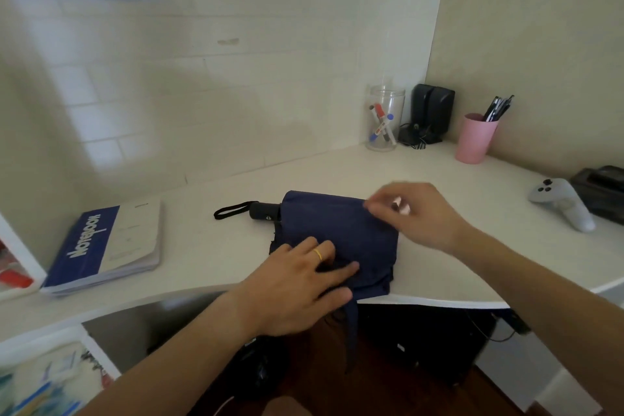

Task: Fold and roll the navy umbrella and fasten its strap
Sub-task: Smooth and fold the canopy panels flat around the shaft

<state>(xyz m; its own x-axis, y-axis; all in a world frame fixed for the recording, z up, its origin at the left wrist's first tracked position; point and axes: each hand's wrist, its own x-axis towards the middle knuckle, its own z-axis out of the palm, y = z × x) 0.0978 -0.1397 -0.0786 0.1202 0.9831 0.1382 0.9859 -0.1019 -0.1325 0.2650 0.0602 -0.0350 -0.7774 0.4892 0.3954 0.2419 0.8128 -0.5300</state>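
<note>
The navy umbrella (341, 230) lies collapsed on the white desk (209, 246), its cloth spread flat and loose. Its black handle (265, 211) points left, with a black wrist loop (233, 209) beyond it. A strip of navy cloth (351, 331) hangs over the desk's front edge. My left hand (300, 284), with a gold ring, presses flat on the near part of the cloth, fingers spread. My right hand (415, 213) is at the far right corner of the cloth, fingertips pinched on its edge; motion blur hides the exact grip.
A blue-and-white notebook (104, 246) lies at the left. At the back stand a clear jar of markers (385, 118), black speakers (432, 111) and a pink cup of pens (476, 138). A grey game controller (564, 203) and a black box (601, 189) sit at the right.
</note>
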